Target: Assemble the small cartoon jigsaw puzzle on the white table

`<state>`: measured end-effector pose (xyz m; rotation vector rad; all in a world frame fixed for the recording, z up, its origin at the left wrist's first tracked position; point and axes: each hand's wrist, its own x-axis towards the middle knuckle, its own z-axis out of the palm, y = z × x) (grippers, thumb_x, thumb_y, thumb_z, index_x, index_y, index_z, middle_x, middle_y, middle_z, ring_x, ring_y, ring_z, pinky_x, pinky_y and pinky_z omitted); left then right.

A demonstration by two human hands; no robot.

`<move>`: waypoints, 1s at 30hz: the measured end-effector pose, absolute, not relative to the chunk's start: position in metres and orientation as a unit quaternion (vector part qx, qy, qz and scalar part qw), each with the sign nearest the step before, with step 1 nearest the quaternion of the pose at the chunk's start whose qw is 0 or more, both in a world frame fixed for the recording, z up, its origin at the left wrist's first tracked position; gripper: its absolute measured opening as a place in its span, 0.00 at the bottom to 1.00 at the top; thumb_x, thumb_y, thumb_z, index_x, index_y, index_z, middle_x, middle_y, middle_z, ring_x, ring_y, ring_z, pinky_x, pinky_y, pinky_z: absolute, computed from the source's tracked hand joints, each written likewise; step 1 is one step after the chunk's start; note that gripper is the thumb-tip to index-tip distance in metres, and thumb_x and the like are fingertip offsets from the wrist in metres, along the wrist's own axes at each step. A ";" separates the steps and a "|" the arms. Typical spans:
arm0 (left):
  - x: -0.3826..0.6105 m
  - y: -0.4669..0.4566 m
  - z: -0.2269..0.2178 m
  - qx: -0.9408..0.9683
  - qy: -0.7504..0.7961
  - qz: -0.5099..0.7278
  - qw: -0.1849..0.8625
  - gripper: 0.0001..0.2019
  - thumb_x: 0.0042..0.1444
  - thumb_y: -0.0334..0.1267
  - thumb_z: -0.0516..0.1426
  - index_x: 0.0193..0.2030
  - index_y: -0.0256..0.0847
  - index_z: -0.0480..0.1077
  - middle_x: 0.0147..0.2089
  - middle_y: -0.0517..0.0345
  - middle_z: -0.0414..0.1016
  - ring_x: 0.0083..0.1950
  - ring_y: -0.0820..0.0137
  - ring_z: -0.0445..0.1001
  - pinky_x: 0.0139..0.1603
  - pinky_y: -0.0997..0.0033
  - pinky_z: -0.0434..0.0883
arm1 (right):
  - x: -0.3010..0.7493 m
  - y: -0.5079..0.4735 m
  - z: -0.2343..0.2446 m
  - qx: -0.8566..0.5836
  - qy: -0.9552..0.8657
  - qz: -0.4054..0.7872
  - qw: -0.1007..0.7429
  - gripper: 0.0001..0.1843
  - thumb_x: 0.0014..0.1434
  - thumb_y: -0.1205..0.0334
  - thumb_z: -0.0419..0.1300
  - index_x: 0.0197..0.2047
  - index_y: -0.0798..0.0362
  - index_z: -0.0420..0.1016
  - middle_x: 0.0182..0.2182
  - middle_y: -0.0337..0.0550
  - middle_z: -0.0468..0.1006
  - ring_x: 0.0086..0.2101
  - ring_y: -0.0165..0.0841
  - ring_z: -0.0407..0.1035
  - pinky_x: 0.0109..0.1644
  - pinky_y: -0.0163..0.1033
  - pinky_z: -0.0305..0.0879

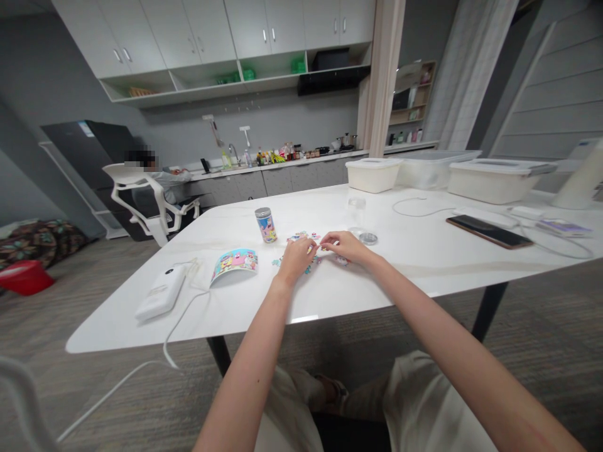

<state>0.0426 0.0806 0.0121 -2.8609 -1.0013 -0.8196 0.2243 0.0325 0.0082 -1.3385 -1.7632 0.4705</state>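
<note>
My left hand (298,256) and my right hand (346,245) meet over the table, fingers closed in pinches almost touching. Whatever lies between the fingertips is too small to make out. Beneath and around them are scattered small colourful pieces (309,269) that look like jigsaw pieces, partly covered by the hands. Behind my left hand stands a cartoon-printed can (266,226) with a silver lid. A curved cartoon picture sheet (238,263) rests to the left. Close behind my right hand are a round silver-rimmed lid (368,238) and a clear, see-through container (357,210).
On the white table (377,282) lie a white power bank-like device (162,294) with cables at left and a phone (488,231) at right. Lidded plastic boxes (374,176) line the back right. Beyond, a person (167,185) sits on a white chair by the kitchen counter.
</note>
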 end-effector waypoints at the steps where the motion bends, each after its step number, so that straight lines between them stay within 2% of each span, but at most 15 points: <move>1: 0.042 0.081 0.012 -0.912 -0.318 -0.260 -0.002 0.06 0.63 0.34 0.54 0.39 0.41 0.73 0.42 0.55 0.78 0.45 0.67 0.75 0.49 0.65 0.66 | 0.225 0.033 0.007 -0.540 -0.708 0.178 0.420 0.07 0.54 0.66 0.60 0.35 0.55 0.78 0.31 0.42 0.81 0.33 0.32 0.74 0.40 0.35 0.68; 7: 0.041 0.080 0.012 -0.919 -0.315 -0.237 -0.018 0.08 0.59 0.30 0.54 0.39 0.40 0.75 0.41 0.54 0.79 0.44 0.66 0.76 0.50 0.64 0.67 | 0.227 0.032 0.005 -0.548 -0.742 0.133 0.364 0.11 0.50 0.74 0.58 0.32 0.53 0.80 0.28 0.39 0.81 0.32 0.32 0.74 0.42 0.35 0.67; 11: 0.041 0.079 0.012 -0.925 -0.312 -0.215 -0.023 0.10 0.58 0.30 0.54 0.40 0.41 0.77 0.42 0.53 0.79 0.45 0.65 0.76 0.50 0.65 0.68 | 0.228 0.032 0.006 -0.542 -0.754 0.129 0.347 0.12 0.51 0.74 0.58 0.33 0.52 0.81 0.30 0.39 0.81 0.33 0.32 0.74 0.44 0.36 0.67; 15: 0.040 0.078 0.010 -0.929 -0.314 -0.198 -0.013 0.13 0.58 0.30 0.54 0.43 0.42 0.78 0.44 0.53 0.80 0.47 0.65 0.76 0.50 0.66 0.69 | 0.232 0.036 0.003 -0.550 -0.760 0.082 0.338 0.11 0.51 0.74 0.58 0.34 0.52 0.81 0.33 0.42 0.80 0.36 0.34 0.73 0.46 0.38 0.67; 18: 0.041 0.077 0.010 -0.932 -0.316 -0.178 -0.013 0.14 0.59 0.31 0.53 0.43 0.43 0.79 0.44 0.52 0.80 0.47 0.64 0.76 0.49 0.67 0.69 | 0.235 0.040 -0.001 -0.562 -0.757 0.048 0.330 0.11 0.52 0.73 0.59 0.33 0.52 0.81 0.38 0.46 0.80 0.40 0.37 0.73 0.51 0.41 0.66; 21: 0.041 0.076 0.009 -0.927 -0.333 -0.174 -0.015 0.14 0.60 0.32 0.52 0.44 0.42 0.78 0.46 0.51 0.80 0.48 0.62 0.77 0.50 0.66 0.69 | 0.237 0.043 -0.003 -0.577 -0.748 0.065 0.321 0.17 0.50 0.79 0.55 0.30 0.51 0.82 0.42 0.46 0.80 0.44 0.39 0.73 0.55 0.44 0.64; 24: 0.041 0.075 0.009 -0.919 -0.354 -0.176 -0.014 0.13 0.60 0.35 0.52 0.46 0.41 0.77 0.48 0.50 0.80 0.49 0.62 0.76 0.52 0.65 0.68 | 0.237 0.043 -0.004 -0.581 -0.739 0.108 0.324 0.22 0.48 0.82 0.52 0.30 0.50 0.83 0.42 0.43 0.82 0.46 0.39 0.74 0.56 0.43 0.65; 28: 0.041 0.074 0.010 -0.911 -0.366 -0.189 -0.025 0.15 0.60 0.35 0.53 0.53 0.40 0.72 0.51 0.49 0.78 0.51 0.63 0.75 0.53 0.66 0.68 | 0.236 0.042 -0.002 -0.575 -0.743 0.118 0.321 0.22 0.47 0.81 0.53 0.31 0.51 0.83 0.41 0.43 0.82 0.45 0.40 0.74 0.55 0.43 0.66; 30: 0.041 0.074 0.011 -0.910 -0.368 -0.187 -0.030 0.15 0.61 0.34 0.53 0.53 0.38 0.71 0.52 0.49 0.77 0.53 0.62 0.74 0.54 0.65 0.67 | 0.237 0.042 -0.002 -0.575 -0.747 0.111 0.314 0.21 0.48 0.81 0.53 0.31 0.51 0.83 0.41 0.43 0.82 0.44 0.40 0.74 0.54 0.42 0.67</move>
